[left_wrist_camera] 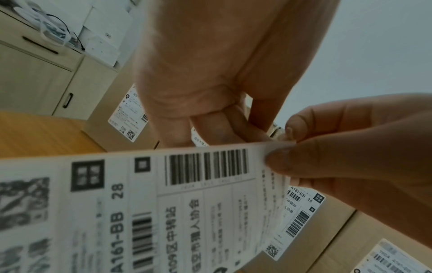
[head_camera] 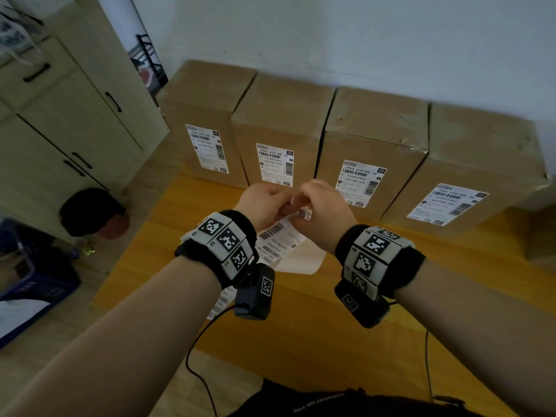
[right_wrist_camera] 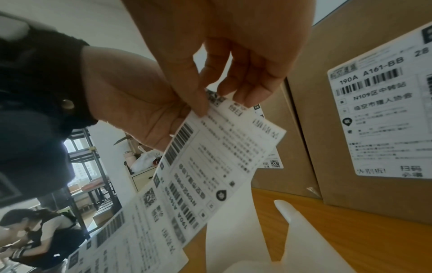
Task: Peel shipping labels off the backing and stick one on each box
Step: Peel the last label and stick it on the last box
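Several brown cardboard boxes (head_camera: 279, 124) stand in a row at the back of the orange table (head_camera: 331, 341), each showing a white shipping label (head_camera: 274, 164) on its front. Both hands meet above the table in front of them. My left hand (head_camera: 278, 203) grips the upper end of a strip of printed labels (head_camera: 278, 236), its fingers (left_wrist_camera: 222, 129) curled behind the paper. My right hand (head_camera: 301, 207) pinches the top corner of that label strip (left_wrist_camera: 187, 203) between its thumb (left_wrist_camera: 280, 160) and forefinger. The label strip (right_wrist_camera: 205, 166) hangs down towards the table.
Bare white backing paper (right_wrist_camera: 233, 221) trails from the strip onto the table. A beige cabinet (head_camera: 60, 115) and a blue crate (head_camera: 36, 290) are at the left. A black pot (head_camera: 90, 212) sits on the floor. Another person (right_wrist_camera: 35, 230) sits far behind.
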Motion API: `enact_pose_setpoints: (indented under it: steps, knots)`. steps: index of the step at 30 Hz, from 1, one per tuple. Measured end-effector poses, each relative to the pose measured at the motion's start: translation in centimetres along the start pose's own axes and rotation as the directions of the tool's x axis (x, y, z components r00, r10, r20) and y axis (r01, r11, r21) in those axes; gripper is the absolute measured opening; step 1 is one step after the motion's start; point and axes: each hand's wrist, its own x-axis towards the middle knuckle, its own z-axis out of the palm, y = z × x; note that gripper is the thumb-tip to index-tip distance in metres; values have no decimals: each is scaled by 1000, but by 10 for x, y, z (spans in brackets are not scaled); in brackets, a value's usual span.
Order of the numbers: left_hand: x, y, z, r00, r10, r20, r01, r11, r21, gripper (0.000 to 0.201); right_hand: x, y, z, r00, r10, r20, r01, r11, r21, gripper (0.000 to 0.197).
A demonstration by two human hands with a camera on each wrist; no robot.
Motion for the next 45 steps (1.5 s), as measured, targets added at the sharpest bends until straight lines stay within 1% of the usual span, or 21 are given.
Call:
enact_pose_setpoints:
  steps: [2,4,8,11,14,16,18,20,22,25,28,33,36,40,45]
  knots:
    - [1,1,2,1000,-1,-10,1,1000,-4,33,-1,2,-1,999,20,-27,-19,999,41,22]
    - [0,3,3,1000,0,-21,0,1000,10,33,-3,5,-1,998,35,-43,-31,996,83,19]
    - [-3,6,6,1000,-17,-22,17,1000,-26,29,-5,13,-2,999,32,-34,-30,999,45,19]
    - [-3,7,10,1000,-7,-3,7,999,-52,23,-5,17,-3,997,27,-70,-25,999,34,30]
    - [-4,10,13,1000,-6,20,8,995,-100,28,-5,20,-5,996,21,-82,-21,1000,1,35]
    - [-6,11,14,999,-2,41,7,993,-119,24,-6,22,-5,993,48,-109,-44,998,42,34]
    - [-7,10,14,999,-8,47,16,984,-177,16,-9,22,-6,988,69,-137,-55,993,106,28]
    - [-8,8,12,998,-29,56,44,959,-281,18,-11,21,-8,989,49,-141,-33,993,111,22]
    - [-9,6,11,997,-40,60,58,938,-341,22,-11,21,-11,990,0,-141,14,995,99,20]
    - [-12,5,12,997,-24,72,48,938,-344,24,-12,21,-11,981,-47,-186,68,992,105,20]
    - [-13,5,12,997,-17,73,40,944,-327,25,-12,23,-12,977,-25,-212,48,993,107,18]
    - [-15,7,13,998,9,54,7,958,-285,26,-12,26,-13,980,12,-201,7,996,91,16]
    - [-16,9,15,999,-27,44,40,940,-339,19,-14,26,-13,974,-7,-226,24,997,73,15]
    - [-16,10,17,992,-103,67,122,906,-405,8,-18,25,-12,969,-46,-242,66,995,78,14]
    - [-15,12,17,982,-162,98,189,868,-459,4,-19,27,-13,965,-43,-257,69,993,92,13]
